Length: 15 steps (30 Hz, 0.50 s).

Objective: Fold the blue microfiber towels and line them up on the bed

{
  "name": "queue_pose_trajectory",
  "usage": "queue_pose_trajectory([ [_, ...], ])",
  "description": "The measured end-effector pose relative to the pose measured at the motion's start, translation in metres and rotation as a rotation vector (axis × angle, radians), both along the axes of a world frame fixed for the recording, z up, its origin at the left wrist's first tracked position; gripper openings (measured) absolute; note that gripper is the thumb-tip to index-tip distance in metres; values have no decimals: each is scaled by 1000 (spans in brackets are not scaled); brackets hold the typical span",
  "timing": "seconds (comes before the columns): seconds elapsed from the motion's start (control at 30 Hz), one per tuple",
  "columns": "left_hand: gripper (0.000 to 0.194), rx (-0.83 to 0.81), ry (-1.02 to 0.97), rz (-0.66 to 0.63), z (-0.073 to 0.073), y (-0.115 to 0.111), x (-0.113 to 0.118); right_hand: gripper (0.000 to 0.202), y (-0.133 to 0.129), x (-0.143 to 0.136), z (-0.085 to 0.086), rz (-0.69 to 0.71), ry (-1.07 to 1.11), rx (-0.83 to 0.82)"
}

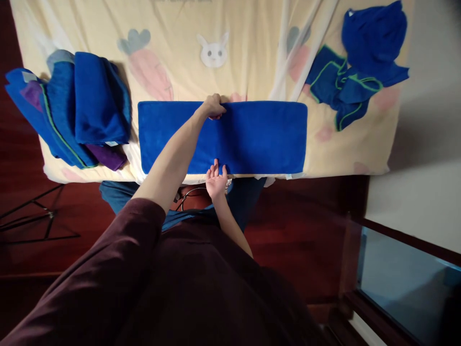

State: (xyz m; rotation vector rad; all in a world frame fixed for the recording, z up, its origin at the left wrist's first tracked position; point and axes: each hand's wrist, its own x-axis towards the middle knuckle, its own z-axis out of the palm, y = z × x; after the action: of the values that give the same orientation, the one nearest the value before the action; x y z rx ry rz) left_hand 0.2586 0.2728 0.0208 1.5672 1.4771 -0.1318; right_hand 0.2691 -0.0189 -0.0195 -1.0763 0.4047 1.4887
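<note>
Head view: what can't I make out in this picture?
All in the head view:
Whether the left hand pinches the flat blue cloth: its curled fingers hide this.
White tag: too small to read.
Black stand: cut off by the left edge.
Seeming lettering: cut off by the top edge.

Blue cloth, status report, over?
Left hand curled at far edge. Right hand palm-up at near edge. Blue cloth flat. Cloth pile left, crumpled cloths right, neither overlapping.
</note>
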Motion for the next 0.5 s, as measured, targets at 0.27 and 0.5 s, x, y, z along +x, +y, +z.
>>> queue_pose_trajectory([
  [0.27, 37, 2, -26, -15, 0, 1, -5, 34, 1, 0, 1, 11, -27, 4],
  [0.5, 42, 71, -117, 114, -3, 18, -1, 32, -6, 0, -2, 26, -29, -13],
])
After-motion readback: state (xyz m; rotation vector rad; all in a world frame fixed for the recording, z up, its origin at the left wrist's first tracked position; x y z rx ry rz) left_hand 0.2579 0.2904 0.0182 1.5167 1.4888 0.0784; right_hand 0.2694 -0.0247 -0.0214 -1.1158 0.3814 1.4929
